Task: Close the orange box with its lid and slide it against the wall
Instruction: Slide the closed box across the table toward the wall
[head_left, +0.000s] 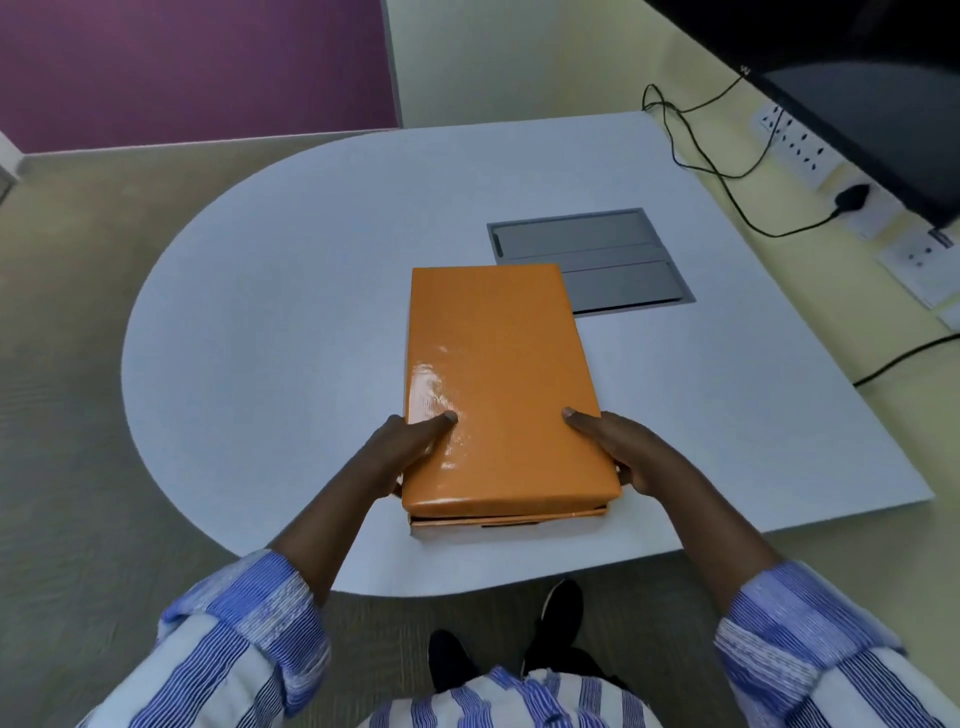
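Observation:
A glossy orange lid (498, 379) lies on top of the orange box (506, 522), whose front wall shows as a thin strip under the lid's near edge. The box stands lengthwise on the pale grey table (291, 312), near its front edge. My left hand (410, 449) holds the lid's near left corner, thumb on top and fingers down the side. My right hand (621, 447) holds the near right corner the same way. The cream wall (519, 57) rises beyond the table's far edge.
A grey cable hatch (592, 249) is set into the table just beyond and right of the box. Along the right wall run black cables (727, 171), white sockets (795, 140) and a dark screen (872, 98). My shoes (558, 608) show below the table's edge.

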